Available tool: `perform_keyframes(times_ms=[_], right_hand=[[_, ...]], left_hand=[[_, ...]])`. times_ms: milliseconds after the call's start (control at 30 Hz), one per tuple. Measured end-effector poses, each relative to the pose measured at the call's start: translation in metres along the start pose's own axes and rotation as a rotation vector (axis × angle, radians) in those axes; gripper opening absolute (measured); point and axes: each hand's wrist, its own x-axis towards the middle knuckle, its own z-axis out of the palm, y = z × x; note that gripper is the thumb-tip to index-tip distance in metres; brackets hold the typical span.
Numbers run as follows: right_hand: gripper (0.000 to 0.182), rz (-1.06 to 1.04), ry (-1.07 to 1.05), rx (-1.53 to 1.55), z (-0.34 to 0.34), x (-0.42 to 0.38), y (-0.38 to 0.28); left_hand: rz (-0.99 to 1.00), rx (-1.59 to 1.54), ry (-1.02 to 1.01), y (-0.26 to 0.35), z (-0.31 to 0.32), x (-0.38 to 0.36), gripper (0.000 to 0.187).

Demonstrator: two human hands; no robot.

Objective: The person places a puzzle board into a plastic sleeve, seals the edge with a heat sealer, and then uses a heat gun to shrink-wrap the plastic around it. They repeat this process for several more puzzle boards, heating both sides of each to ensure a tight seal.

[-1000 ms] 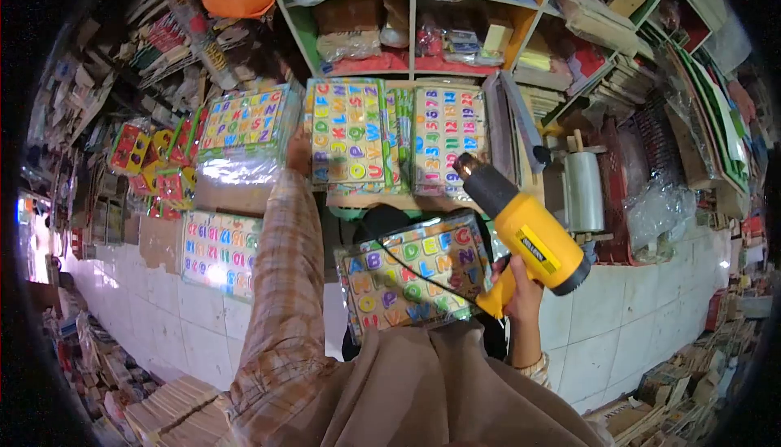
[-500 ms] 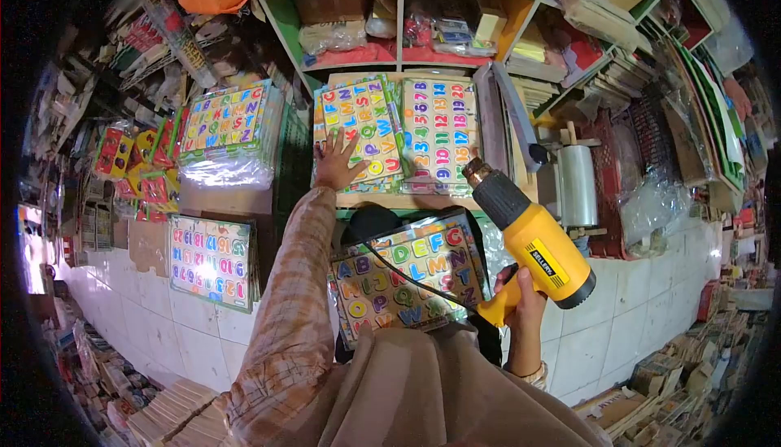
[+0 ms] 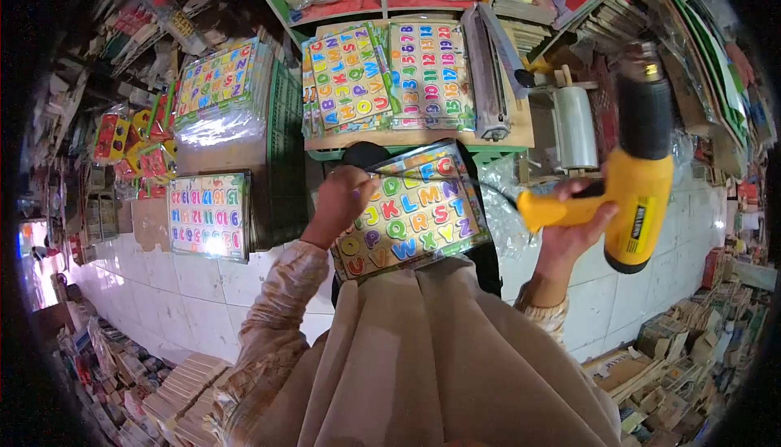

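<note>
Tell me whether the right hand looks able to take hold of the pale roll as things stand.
Probably not: the right hand is gripping the yellow heat gun, which it would likely need to put down first. The pale roll itself looks largely uncovered.

Smooth plastic on the heat gun here, a glossy alphabet board, matt cloth garment, smooth floor tiles!
</note>
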Motion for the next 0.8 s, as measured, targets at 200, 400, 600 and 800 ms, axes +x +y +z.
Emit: perform_keyframes(times_ms=[200, 400, 600, 800], right_hand=[[0.053, -0.262, 0.028, 0.147, 0.016, 0.039, -0.011], [0.046, -0.433, 0.086, -0.283, -0.021, 0.051, -0.053], [0.039, -0.293, -0.132, -0.666, -0.076, 0.033, -0.055], [0.071, 0.365, -0.220, -0.160, -0.039, -0.025, -0.005]], left_hand=[[0.102, 0.255, -0.276, 0.007, 0.033, 0.017, 0.059], [-0.163, -0.185, -0.606, -0.016, -0.028, 0.014, 0.057], [-0.405, -0.675, -0.410, -0.054, -0.142, -0.036, 0.067], [-0.450, -1.252, -0.474, -0.043, -0.158, -0.038, 0.066]])
